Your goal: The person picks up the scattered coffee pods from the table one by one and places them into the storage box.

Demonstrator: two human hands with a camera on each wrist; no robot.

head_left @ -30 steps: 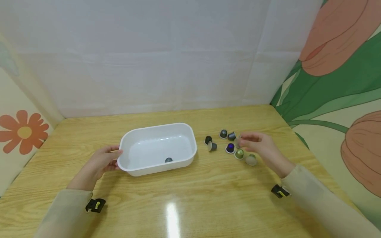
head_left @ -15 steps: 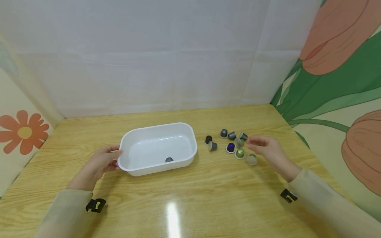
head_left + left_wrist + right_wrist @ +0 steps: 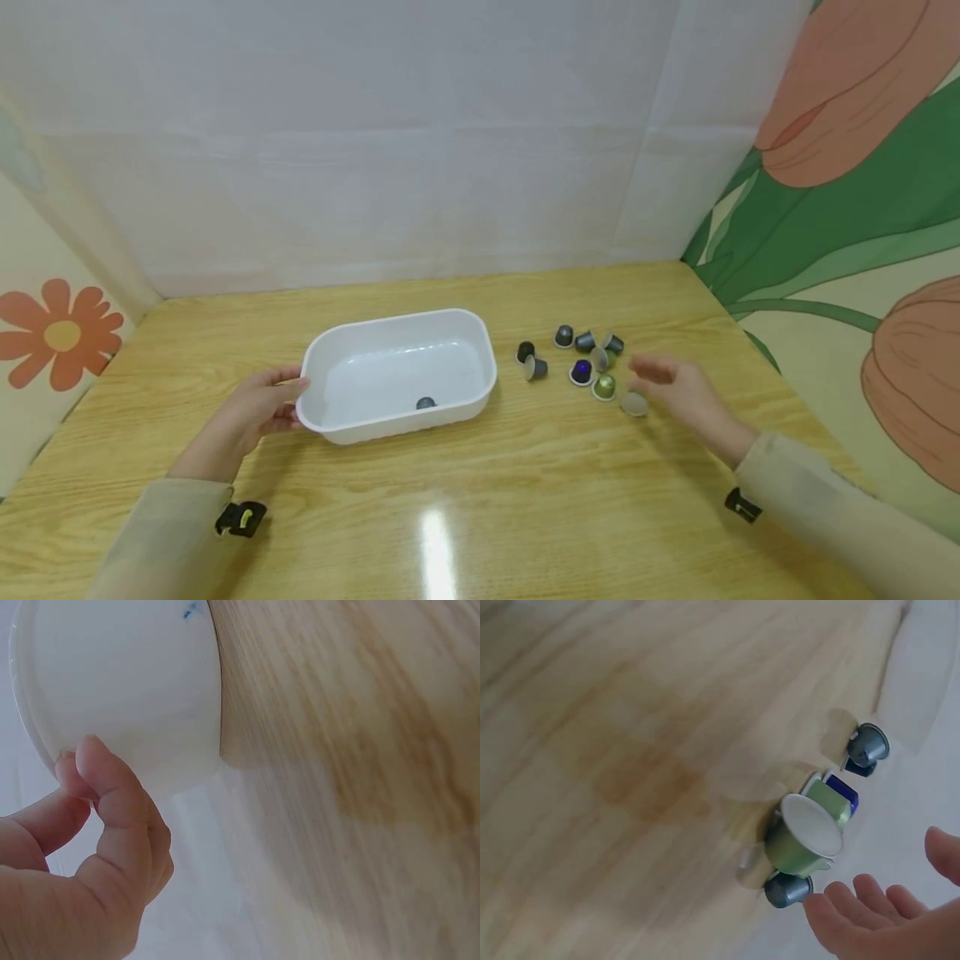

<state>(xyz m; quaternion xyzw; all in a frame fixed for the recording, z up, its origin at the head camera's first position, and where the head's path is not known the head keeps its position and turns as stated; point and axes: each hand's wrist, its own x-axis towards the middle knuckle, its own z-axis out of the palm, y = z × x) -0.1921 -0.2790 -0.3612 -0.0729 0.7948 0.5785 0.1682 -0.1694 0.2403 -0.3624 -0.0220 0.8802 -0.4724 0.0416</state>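
My left hand (image 3: 247, 417) grips the left end of a white plastic tub (image 3: 405, 423), thumb and fingers pinching its rim in the left wrist view. One dark grey coffee capsule (image 3: 425, 402) lies inside by the front wall. Just right of the capsule group, my right hand (image 3: 686, 407) hovers with thumb and fingers apart and nothing between them. Nearest to it is a green capsule (image 3: 791, 847) on its side, pale lid showing. Close by are a light green upright capsule (image 3: 603, 386), a purple-blue one (image 3: 581, 372) and a tipped grey one (image 3: 613, 343).
Further capsules sit between the tub and the right hand, among them a black capsule (image 3: 525, 352) and a grey one (image 3: 536, 367) on its side. A wooden table (image 3: 510, 500) carries everything. A white sheet (image 3: 375, 167) hangs behind, with flower-patterned cloth on both sides.
My right hand has drawn back to the right and slightly towards me from the capsules, uncovering a tipped grey one. The left hand and tub stay put.
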